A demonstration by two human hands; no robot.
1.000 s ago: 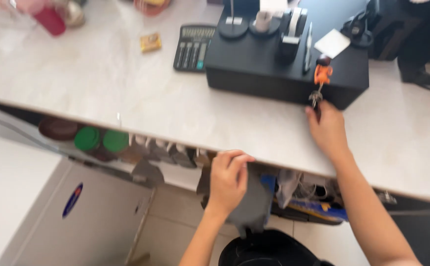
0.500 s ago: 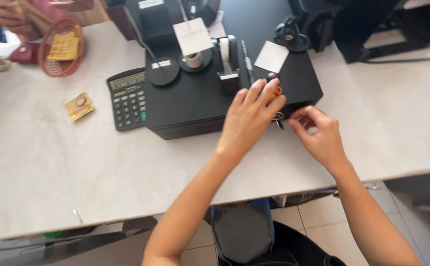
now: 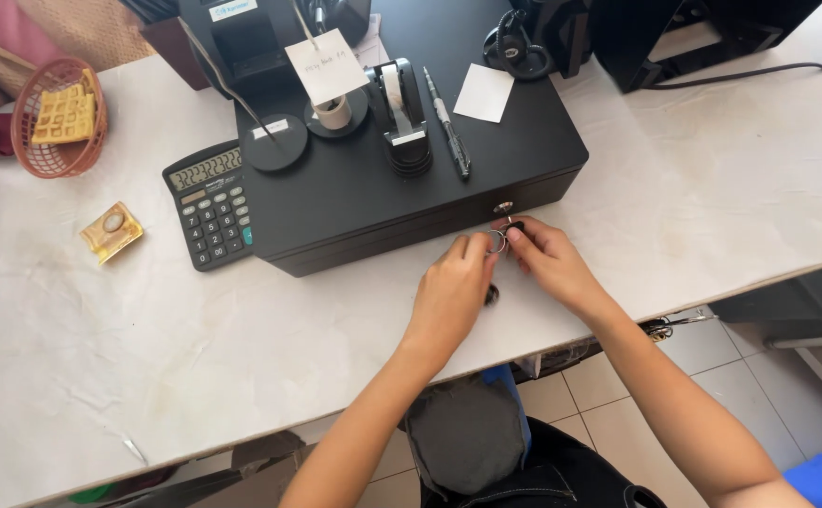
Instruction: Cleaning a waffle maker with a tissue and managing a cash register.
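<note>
A black cash drawer [image 3: 401, 202] sits on the pale marble counter [image 3: 147, 357], its round lock [image 3: 503, 207] on the front face. Both my hands meet just below that lock. My left hand [image 3: 450, 293] and my right hand [image 3: 550, 261] pinch a small metal key ring [image 3: 496, 241] between their fingertips. A dark piece of the key bunch [image 3: 492, 295] lies under my left hand, mostly hidden.
On the drawer stand a tape dispenser [image 3: 399, 111], a pen [image 3: 448, 132], a white note [image 3: 483, 92] and a paper spike with a slip [image 3: 326, 68]. A calculator [image 3: 208, 202], a wrapped sweet [image 3: 110, 231] and a red wire basket [image 3: 58, 118] lie left. Black devices [image 3: 684, 38] stand at back right.
The view swung from the shelf under the counter up to the counter top. My left hand rose from under the counter to join my right hand at the drawer's lock.
</note>
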